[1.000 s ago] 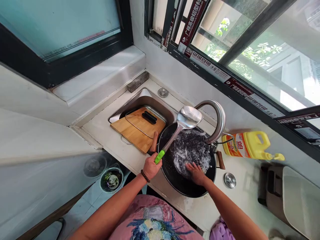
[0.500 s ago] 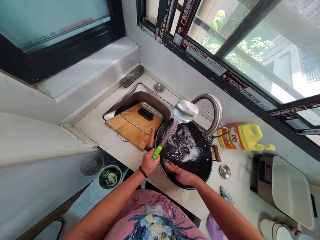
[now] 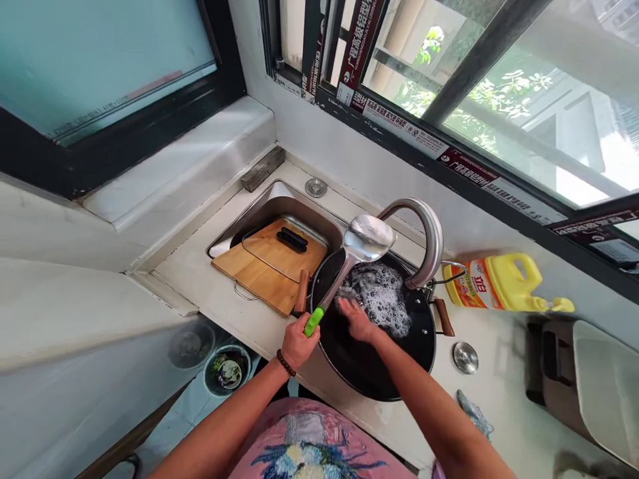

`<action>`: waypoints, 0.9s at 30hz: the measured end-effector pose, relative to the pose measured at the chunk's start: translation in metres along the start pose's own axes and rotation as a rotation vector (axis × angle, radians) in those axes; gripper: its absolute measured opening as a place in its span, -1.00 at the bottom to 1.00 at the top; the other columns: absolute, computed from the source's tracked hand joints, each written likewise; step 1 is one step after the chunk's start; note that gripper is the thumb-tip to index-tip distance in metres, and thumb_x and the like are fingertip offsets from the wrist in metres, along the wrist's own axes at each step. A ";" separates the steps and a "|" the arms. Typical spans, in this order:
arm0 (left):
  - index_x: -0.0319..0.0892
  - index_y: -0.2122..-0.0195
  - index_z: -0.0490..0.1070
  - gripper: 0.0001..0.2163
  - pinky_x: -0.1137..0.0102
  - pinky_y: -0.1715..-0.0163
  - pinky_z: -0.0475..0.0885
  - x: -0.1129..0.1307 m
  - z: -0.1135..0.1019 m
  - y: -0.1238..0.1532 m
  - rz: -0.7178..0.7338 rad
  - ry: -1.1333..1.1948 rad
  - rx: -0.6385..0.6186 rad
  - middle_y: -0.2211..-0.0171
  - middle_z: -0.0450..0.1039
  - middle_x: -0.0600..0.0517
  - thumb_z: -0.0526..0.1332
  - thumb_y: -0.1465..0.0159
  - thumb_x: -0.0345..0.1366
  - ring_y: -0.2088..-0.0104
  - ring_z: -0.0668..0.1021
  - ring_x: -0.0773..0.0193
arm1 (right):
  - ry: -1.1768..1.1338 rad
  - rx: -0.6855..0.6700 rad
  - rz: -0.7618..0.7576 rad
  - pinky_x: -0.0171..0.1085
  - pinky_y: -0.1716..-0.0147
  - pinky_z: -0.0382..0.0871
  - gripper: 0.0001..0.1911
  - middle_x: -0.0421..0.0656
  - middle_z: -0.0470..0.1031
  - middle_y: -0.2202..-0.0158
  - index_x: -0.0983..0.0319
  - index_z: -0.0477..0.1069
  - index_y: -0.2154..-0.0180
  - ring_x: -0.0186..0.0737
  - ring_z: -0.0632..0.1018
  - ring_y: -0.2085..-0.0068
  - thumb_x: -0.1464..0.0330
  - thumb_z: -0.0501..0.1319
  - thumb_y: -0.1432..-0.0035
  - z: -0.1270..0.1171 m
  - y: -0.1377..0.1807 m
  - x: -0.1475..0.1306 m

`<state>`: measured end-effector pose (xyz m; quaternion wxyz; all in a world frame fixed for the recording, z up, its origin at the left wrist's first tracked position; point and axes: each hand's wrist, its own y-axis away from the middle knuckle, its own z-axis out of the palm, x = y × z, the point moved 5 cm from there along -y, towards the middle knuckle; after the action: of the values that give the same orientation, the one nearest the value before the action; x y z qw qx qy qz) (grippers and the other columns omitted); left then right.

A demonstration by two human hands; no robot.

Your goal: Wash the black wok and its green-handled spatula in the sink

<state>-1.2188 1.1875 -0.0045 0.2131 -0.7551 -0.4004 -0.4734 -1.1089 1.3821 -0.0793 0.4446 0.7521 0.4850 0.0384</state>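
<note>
A black wok (image 3: 384, 359) sits in the sink under the curved steel tap (image 3: 430, 236), with white soap foam (image 3: 382, 299) on its inside. My left hand (image 3: 298, 340) is closed round the green handle of a metal spatula (image 3: 367, 237), whose blade points up over the wok's far rim. My right hand (image 3: 357, 318) lies inside the wok at the edge of the foam, fingers pressed down; whether it holds a cloth or sponge is hidden.
A wooden cutting board (image 3: 272, 263) with a wire rack lies across the left sink basin (image 3: 279, 199). A yellow detergent bottle (image 3: 504, 283) lies on the counter to the right, near a round metal plug (image 3: 465, 357). Windows stand behind the sink.
My right hand has moved from the wok's near right side across to its left middle, spreading the foam. The left hand keeps the spatula in place. The view has shifted slightly.
</note>
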 end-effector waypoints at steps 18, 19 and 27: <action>-0.10 0.47 0.34 -0.84 0.50 0.57 0.23 0.001 -0.004 0.001 0.074 0.037 0.054 0.63 0.24 0.19 0.19 -0.25 -0.24 0.62 0.30 0.41 | 0.013 -0.059 0.035 0.18 -0.47 -0.17 0.11 -0.06 -0.11 -0.56 0.09 -0.12 -0.53 0.11 -0.15 -0.55 0.64 0.15 0.01 0.014 0.010 0.003; -0.10 0.46 0.34 -0.85 0.50 0.57 0.22 0.001 -0.004 0.001 0.078 0.037 0.058 0.63 0.24 0.19 0.20 -0.25 -0.24 0.62 0.29 0.41 | 0.006 -0.062 -0.018 0.16 -0.48 -0.18 0.12 -0.09 -0.14 -0.57 0.08 -0.15 -0.53 0.07 -0.17 -0.55 0.63 0.14 0.02 0.019 0.008 -0.005; -0.09 0.48 0.30 -0.81 0.49 0.56 0.19 -0.001 -0.005 0.003 0.031 -0.005 0.062 0.64 0.18 0.21 0.20 -0.24 -0.19 0.62 0.24 0.41 | 0.139 0.112 0.201 0.19 -0.47 -0.21 0.03 -0.03 -0.17 -0.57 0.17 -0.27 -0.54 0.13 -0.12 -0.55 0.58 0.11 -0.14 -0.057 -0.035 0.032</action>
<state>-1.2192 1.1824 -0.0027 0.2428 -0.7555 -0.4036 -0.4553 -1.1443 1.4472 -0.0823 0.3613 0.8159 0.4384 0.1077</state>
